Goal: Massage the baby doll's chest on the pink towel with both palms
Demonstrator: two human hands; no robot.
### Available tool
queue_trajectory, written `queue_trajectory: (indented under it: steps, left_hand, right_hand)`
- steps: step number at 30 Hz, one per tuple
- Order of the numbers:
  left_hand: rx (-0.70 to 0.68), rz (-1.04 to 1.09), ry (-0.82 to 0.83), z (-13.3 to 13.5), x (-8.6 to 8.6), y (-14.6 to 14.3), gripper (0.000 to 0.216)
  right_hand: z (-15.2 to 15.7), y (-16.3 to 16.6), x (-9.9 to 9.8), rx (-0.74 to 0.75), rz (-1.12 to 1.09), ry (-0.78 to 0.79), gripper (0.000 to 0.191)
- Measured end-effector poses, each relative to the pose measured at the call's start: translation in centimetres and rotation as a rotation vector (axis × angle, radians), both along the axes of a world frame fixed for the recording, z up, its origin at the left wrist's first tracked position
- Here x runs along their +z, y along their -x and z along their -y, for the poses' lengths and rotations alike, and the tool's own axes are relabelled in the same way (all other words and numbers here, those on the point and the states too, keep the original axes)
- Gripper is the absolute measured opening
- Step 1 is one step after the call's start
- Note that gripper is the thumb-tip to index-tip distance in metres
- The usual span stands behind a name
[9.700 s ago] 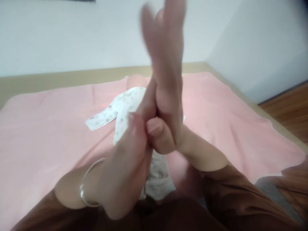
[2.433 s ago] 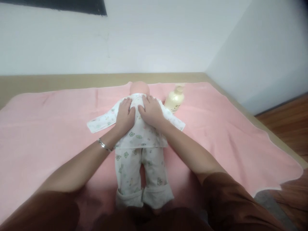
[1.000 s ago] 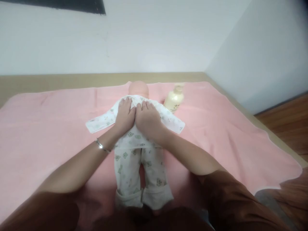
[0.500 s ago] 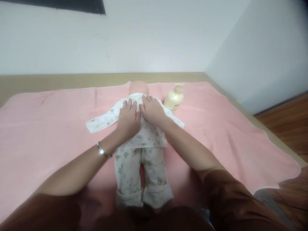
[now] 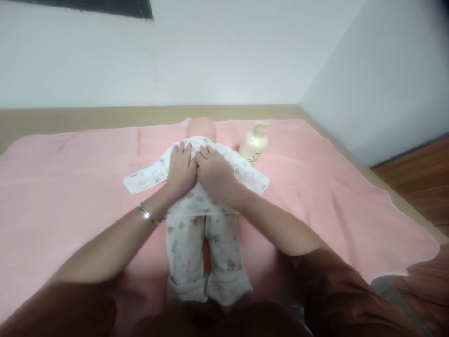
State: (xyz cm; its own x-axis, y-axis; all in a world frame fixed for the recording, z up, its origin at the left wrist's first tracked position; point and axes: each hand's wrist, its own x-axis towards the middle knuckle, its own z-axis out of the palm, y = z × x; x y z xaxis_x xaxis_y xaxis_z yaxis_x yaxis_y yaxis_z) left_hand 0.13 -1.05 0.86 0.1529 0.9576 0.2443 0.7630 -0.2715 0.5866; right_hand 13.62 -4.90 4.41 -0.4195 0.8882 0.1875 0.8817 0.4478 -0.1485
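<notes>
A baby doll (image 5: 201, 127) in white printed clothes lies along the middle of a pink mat, its bare round head pointing away from me. Its long-sleeved top (image 5: 196, 203) has both sleeves spread outward, and its trousers (image 5: 187, 248) are rolled up at the cuffs. My left hand (image 5: 182, 168) rests flat on the left upper part of the top, fingers stretched toward the head. Beside it, my right hand (image 5: 213, 173) lies on the right upper part, fingers extended. The two hands touch near the thumbs, and neither grasps anything. Cloth under the palms is hidden.
A pale yellow pump bottle (image 5: 254, 142) stands on the pink mat (image 5: 87, 187), right of the doll's shoulder. The mat covers a tan surface (image 5: 245, 111) that meets a white wall behind. Wooden floor (image 5: 417, 173) shows at the right.
Both hands have shifted slightly left, with the right hand also lower and closer against the left. The doll's head and top moved a little left. The bottle stayed put.
</notes>
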Motion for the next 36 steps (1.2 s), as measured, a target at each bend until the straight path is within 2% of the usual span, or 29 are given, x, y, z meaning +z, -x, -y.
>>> queue_trajectory:
  steps: [2, 9, 15, 20, 29, 32, 36]
  left_hand:
    - [0.017, -0.002, -0.018, 0.0, -0.3, 0.0, 0.061]
    - [0.023, -0.003, -0.081, 0.3, -0.9, -0.2, 0.06]
    - [0.007, -0.07, -0.068, 0.8, -0.1, -0.4, 0.062]
    - [0.002, -0.061, -0.096, 0.8, -0.2, -0.4, 0.059]
    - [-0.047, -0.285, -0.161, 5.4, 1.6, -1.8, 0.059]
    - [-0.038, -0.326, -0.172, 5.9, 1.9, -2.0, 0.059]
    - [-0.026, -0.353, -0.267, 5.9, 1.9, -2.0, 0.057]
  right_hand:
    - [-1.1, -0.2, 0.0, 0.001, -0.08, 0.031, 0.055]
    - [-3.6, -1.1, -0.5, -0.2, -0.184, 0.076, 0.061]
    - [-3.5, -1.1, -0.8, -0.215, -0.183, 0.067, 0.061]
    - [-3.6, -1.2, -0.8, -0.21, -0.192, 0.072, 0.062]
    - [-4.7, -2.0, -0.8, -0.296, -0.262, 0.153, 0.067]
    - [-4.6, -2.0, -0.8, -0.285, -0.258, 0.144, 0.066]
    - [-4.6, -2.1, -0.7, -0.256, -0.252, 0.153, 0.066]
